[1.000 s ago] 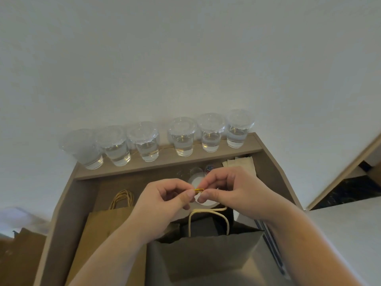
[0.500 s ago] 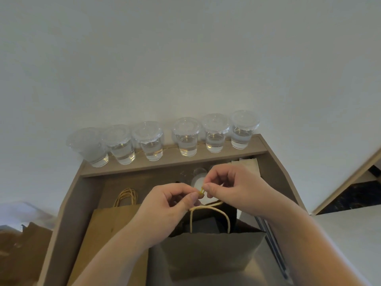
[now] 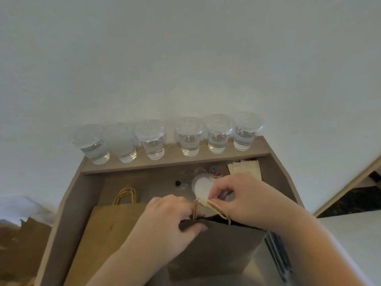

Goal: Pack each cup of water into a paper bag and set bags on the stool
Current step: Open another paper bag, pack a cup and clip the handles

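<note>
Your left hand (image 3: 171,221) grips the rim of the upright paper bag (image 3: 216,250); your right hand (image 3: 243,200) pinches its twine handle (image 3: 213,207). Six lidded cups of water (image 3: 189,141) line the shelf (image 3: 206,159) behind. Flat bags (image 3: 107,230) lie left.

No readable text, label or number anywhere (cups, bags all unmarked).
</note>
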A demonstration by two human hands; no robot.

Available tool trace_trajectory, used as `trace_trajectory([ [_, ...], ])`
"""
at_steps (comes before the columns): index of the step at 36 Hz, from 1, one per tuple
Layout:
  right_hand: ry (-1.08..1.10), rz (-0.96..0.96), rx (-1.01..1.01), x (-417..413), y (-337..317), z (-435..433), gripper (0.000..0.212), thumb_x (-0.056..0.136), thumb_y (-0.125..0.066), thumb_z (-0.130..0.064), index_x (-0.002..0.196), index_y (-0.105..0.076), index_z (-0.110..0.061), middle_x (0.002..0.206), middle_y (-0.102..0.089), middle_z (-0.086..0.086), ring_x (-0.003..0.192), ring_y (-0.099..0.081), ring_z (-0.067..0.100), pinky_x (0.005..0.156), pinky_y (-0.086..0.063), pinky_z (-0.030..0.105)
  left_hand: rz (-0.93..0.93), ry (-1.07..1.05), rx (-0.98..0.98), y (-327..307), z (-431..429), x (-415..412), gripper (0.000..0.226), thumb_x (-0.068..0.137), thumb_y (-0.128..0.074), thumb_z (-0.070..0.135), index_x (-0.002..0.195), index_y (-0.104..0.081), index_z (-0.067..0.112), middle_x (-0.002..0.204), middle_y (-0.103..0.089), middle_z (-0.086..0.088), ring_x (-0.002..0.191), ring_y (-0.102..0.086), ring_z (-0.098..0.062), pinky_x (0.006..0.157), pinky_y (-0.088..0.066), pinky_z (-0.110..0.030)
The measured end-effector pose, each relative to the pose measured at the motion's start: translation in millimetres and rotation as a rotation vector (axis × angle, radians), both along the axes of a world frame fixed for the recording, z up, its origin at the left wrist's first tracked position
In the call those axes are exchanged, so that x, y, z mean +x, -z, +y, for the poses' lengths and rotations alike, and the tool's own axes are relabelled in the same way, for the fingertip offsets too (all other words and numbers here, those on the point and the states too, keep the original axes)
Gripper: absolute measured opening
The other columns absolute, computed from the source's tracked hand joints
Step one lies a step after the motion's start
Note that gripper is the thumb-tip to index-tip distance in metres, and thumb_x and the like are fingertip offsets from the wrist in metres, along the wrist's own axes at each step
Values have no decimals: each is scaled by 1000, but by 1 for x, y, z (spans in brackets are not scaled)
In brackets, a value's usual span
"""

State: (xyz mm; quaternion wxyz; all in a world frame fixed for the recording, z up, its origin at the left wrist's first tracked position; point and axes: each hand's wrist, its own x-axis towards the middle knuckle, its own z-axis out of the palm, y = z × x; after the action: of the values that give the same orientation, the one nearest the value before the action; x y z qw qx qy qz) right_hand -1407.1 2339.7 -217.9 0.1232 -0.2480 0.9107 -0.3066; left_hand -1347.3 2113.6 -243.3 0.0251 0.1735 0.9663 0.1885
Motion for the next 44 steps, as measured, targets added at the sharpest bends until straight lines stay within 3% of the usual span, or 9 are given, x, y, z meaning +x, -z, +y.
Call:
trace_trajectory([
  [2, -14, 33, 45, 4, 2, -2, 10, 91, -70, -47, 89, -78, -40, 87, -72, -30, 89, -66, -12, 70, -49, 10, 16, -14, 45, 3, 3, 1, 46, 87, -41, 74, 110, -70, 48, 92, -64, 25, 95, -55, 3, 93, -50, -33],
  [7, -18, 8, 48, 14, 7, -3, 12, 91, -67, -48, 90, -78, -41, 86, -71, -36, 88, -67, -13, 67, -46, 1, 67, -40, 187, 6, 6, 5, 25, 89, -63, 61, 97, -74, 40, 84, -64, 16, 84, -62, -3, 77, -53, -32],
  [17, -20, -41, 43, 29, -2, 0, 11, 96, -68, -47, 95, -76, -41, 93, -70, -36, 93, -65, -13, 71, -50, 6, -22, -47, 266, 6, 4, 4, 36, 89, -58, 60, 92, -80, 31, 91, -68, 14, 90, -65, -6, 81, -55, -31],
  [21, 9, -37, 59, 41, -1, -3, 8, 98, -67, -46, 99, -74, -41, 91, -71, -31, 93, -65, -12, 77, -55, 10, -47, -37, 269, 6, 3, 4, 16, 91, -68, 47, 99, -79, 40, 95, -68, 19, 93, -65, -2, 82, -57, -29],
  [27, 53, 11, 85, 51, -2, -7, 10, 97, -66, -49, 100, -72, -42, 92, -72, -29, 90, -66, -7, 71, -49, 8, -71, -31, 283, 7, 4, 4, 38, 83, -51, 67, 101, -78, 45, 98, -67, 23, 95, -65, 1, 80, -58, -27],
  [34, 73, 30, 141, 52, -1, -13, 6, 97, -63, -53, 95, -66, -48, 89, -72, -28, 84, -67, -4, 70, -49, 8, -63, -30, 262, 8, 4, 4, 42, 82, -48, 68, 100, -78, 45, 98, -65, 23, 95, -63, -1, 77, -56, -25],
  [40, 65, 13, 196, 48, 4, -17, 14, 99, -60, -54, 105, -67, -44, 92, -72, -23, 84, -65, -3, 84, -56, 17, -90, 17, 226, 11, 0, 1, 41, 81, -42, 72, 111, -67, 60, 103, -63, 28, 98, -61, 5, 82, -56, -22],
  [44, 28, 22, 278, 46, 1, -18, 21, 101, -56, -55, 112, -68, -41, 96, -71, -20, 89, -64, -1, 94, -53, 26, -91, 38, 202, 9, -1, 0, 23, 90, -58, 64, 110, -70, 58, 102, -63, 25, 97, -62, 4, 82, -55, -23],
])
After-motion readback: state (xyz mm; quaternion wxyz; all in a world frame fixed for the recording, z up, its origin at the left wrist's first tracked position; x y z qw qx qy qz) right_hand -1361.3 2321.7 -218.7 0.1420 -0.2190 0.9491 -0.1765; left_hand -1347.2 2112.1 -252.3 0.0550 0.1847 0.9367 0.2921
